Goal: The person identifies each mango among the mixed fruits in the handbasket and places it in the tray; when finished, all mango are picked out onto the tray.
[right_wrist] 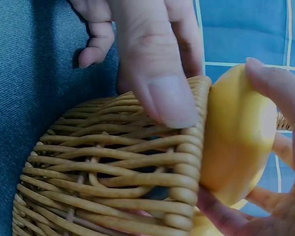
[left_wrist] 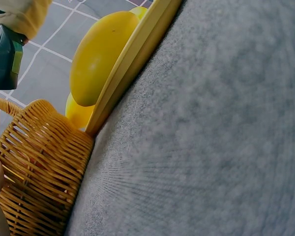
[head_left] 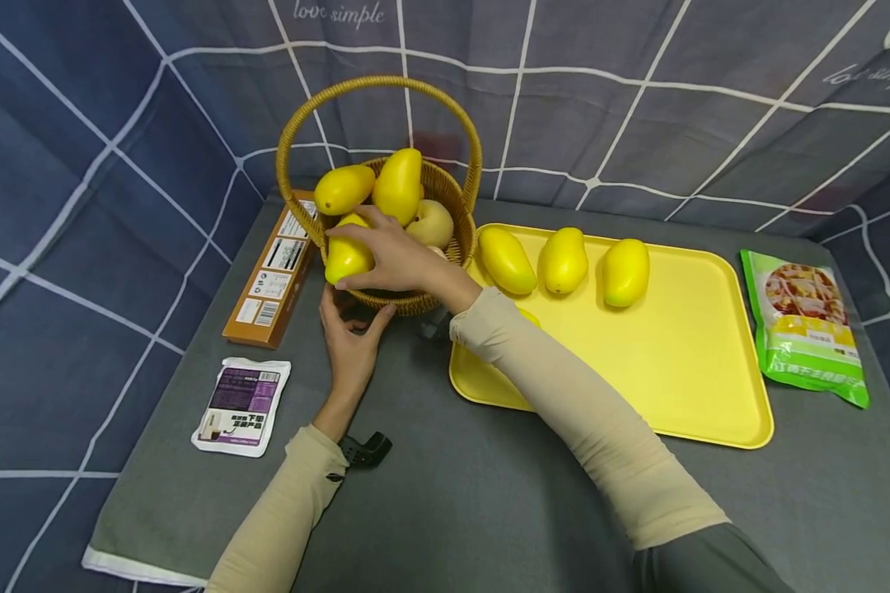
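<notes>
My right hand (head_left: 400, 254) holds a yellow mango (head_left: 346, 262) at the left rim of a wicker basket (head_left: 414, 306) with a tall arched handle. In the right wrist view, this mango (right_wrist: 236, 137) lies against the rim, with fingertips and thumb around it. Low at the basket's front left, my left hand (head_left: 350, 346) grips its side; the right wrist view shows the thumb (right_wrist: 172, 101) pressing on the rim. Inside the basket are two more mangoes (head_left: 399, 185) and a pale round fruit (head_left: 430, 224). The left wrist view catches the basket's woven wall (left_wrist: 44, 167).
Right of the basket lies a yellow tray (head_left: 682, 371) with three mangoes (head_left: 564, 260) and another partly hidden by my right forearm. An orange-brown box (head_left: 267, 284) and a white-purple pouch (head_left: 241, 408) lie at left, a green food packet (head_left: 808, 329) at far right.
</notes>
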Available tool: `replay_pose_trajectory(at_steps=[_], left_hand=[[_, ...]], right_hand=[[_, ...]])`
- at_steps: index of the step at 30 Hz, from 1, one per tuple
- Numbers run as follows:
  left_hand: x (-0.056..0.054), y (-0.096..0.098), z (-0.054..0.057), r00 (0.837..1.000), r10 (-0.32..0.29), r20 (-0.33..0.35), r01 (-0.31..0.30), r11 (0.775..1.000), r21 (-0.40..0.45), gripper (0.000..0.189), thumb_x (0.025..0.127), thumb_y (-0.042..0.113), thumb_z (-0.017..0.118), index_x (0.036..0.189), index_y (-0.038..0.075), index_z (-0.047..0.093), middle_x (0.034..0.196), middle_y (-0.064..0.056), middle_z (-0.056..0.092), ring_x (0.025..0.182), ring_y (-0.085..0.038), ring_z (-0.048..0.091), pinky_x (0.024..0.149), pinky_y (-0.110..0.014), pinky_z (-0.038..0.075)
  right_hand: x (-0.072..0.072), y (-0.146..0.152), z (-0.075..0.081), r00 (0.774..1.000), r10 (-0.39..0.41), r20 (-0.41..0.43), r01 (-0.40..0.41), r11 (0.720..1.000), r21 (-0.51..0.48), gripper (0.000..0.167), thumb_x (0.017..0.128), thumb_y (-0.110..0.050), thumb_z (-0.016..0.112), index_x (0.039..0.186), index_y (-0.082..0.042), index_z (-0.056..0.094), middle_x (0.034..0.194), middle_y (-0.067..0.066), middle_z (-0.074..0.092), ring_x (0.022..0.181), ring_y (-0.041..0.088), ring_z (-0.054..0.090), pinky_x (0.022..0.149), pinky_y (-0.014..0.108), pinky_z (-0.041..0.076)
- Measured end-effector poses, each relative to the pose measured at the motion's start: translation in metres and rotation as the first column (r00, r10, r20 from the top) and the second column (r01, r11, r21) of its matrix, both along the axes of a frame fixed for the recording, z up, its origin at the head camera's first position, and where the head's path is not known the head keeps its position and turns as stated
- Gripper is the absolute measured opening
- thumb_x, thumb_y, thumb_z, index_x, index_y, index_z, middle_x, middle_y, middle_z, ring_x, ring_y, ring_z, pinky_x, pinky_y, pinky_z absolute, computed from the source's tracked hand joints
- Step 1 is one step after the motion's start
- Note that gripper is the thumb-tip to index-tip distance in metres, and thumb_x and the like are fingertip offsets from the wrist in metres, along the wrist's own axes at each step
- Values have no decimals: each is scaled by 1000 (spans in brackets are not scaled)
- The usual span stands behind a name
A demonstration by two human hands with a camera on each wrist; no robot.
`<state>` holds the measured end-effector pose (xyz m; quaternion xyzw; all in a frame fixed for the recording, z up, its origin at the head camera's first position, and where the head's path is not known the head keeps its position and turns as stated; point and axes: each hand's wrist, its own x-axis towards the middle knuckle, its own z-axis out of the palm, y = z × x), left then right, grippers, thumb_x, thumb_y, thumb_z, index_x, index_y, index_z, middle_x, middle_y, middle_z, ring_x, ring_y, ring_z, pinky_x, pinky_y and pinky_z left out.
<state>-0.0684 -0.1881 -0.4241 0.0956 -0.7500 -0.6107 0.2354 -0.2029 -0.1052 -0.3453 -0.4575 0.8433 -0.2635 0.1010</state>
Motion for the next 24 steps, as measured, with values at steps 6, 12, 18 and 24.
replay_pose_trajectory(at_steps=[6, 12, 18, 24], left_hand=[[0, 0, 1, 1000, 1, 0, -1, 1000, 4, 85, 89, 12, 73, 154, 6, 18, 146, -24, 29, 126, -37, 39, 88, -57, 40], [0, 1, 1, 1000, 0, -12, 0, 1000, -7, 83, 89, 12, 73, 154, 6, 21, 148, -20, 29, 125, -37, 40, 86, -55, 39], [0, 1, 1, 1000, 3, -24, -3, 1000, -17, 84, 88, 8, 73, 154, 1, 20, 148, -24, 29, 123, -37, 41, 85, -54, 39], [0, 2, 0, 999, 0, -41, -1, 1000, -25, 85, 89, 9, 73, 154, 0, 19, 149, -28, 26, 124, -40, 39, 83, -55, 38]], right_hand=[[-2, 2, 0, 1000, -3, -31, 2, 999, -45, 69, 82, -47, 75, 142, -23, 51, 154, 12, 30, 136, 29, 35, 108, 42, 34], [4, 18, 5, 996, -32, -84, 21, 991, -130, 68, 79, -46, 77, 139, -23, 55, 152, 12, 33, 138, 27, 34, 108, 45, 33], [16, 44, 11, 992, -52, -115, 33, 986, -166, 69, 78, -47, 78, 139, -25, 55, 152, 12, 32, 140, 29, 31, 109, 47, 32], [30, 85, 9, 984, -77, -162, 37, 971, -235, 66, 76, -44, 80, 135, -23, 58, 150, 14, 33, 138, 31, 30, 110, 49, 32]])
